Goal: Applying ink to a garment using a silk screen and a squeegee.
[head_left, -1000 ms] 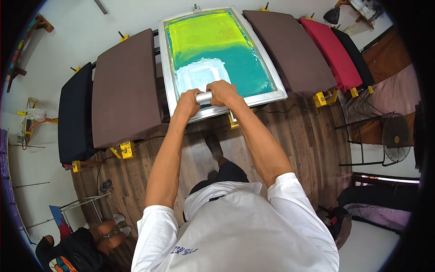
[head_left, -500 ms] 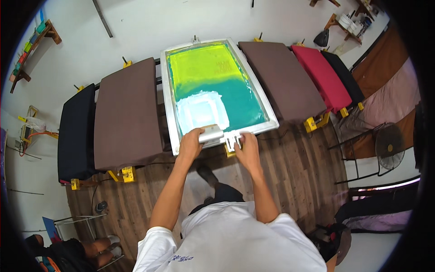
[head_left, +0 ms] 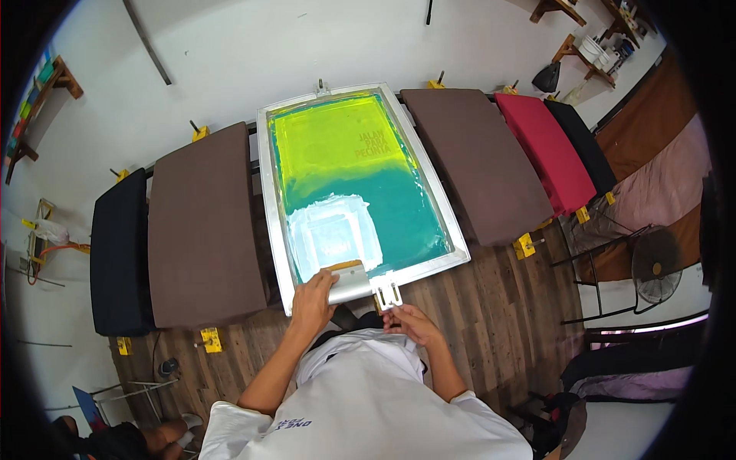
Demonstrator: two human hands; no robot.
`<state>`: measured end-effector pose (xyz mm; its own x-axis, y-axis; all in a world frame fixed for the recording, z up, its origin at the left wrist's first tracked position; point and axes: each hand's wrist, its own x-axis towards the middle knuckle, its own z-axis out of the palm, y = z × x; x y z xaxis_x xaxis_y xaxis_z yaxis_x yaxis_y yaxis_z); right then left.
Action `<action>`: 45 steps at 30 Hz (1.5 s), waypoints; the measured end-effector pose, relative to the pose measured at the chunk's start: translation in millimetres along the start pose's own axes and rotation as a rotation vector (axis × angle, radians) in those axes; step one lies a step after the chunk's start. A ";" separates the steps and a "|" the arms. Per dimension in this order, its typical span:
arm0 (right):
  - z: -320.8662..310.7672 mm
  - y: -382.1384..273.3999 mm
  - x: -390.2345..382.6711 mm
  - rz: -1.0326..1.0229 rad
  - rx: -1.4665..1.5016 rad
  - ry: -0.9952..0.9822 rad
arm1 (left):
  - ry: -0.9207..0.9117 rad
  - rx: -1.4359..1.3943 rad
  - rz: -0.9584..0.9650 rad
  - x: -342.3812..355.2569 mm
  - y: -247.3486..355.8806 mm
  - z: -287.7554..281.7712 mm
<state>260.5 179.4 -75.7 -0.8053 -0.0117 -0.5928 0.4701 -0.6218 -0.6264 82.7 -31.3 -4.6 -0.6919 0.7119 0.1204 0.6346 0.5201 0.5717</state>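
Note:
A silkscreen printing frame (head_left: 271,201) with a pale metal rim lies before me, its mesh yellow-green at the far end and teal nearer. White ink (head_left: 314,218) forms a rough square patch on the mesh's near left part. At the near end, my left hand (head_left: 312,301) is closed on a squeegee (head_left: 351,284), a wide silver-handled one whose far edge meets the white ink. A slotted metal bracket (head_left: 388,294) sticks out of the near rim. Just below it is my right hand (head_left: 416,326), fingers loosely bent and apart, with nothing seen in them.
Brown cloth-covered boards (head_left: 203,230) flank the frame, with black (head_left: 119,253) and red ones (head_left: 546,153) farther out. Yellow clamps (head_left: 524,245) jut from their ends. A fan (head_left: 657,264) stands at right. Another person's legs (head_left: 165,438) show at lower left.
My right hand has come off the bracket to just below it. My body is closer to the frame. The left hand keeps the squeegee at the near end.

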 end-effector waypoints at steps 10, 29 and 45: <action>2.3 -3.9 4.5 0.025 -0.156 0.158 | -0.155 0.013 -0.022 6.1 0.5 -9.3; 22.1 13.7 3.8 -0.173 -0.187 0.344 | -0.117 -0.019 -0.070 13.3 5.0 -21.2; 56.2 30.5 19.8 -0.480 -0.306 0.696 | -0.061 0.029 -0.060 4.4 5.6 -13.7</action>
<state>238.7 116.2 -78.1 -0.5856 0.7344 -0.3431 0.2951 -0.2011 -0.9341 78.6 -31.7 10.2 -0.7074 0.7059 0.0364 0.6030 0.5758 0.5522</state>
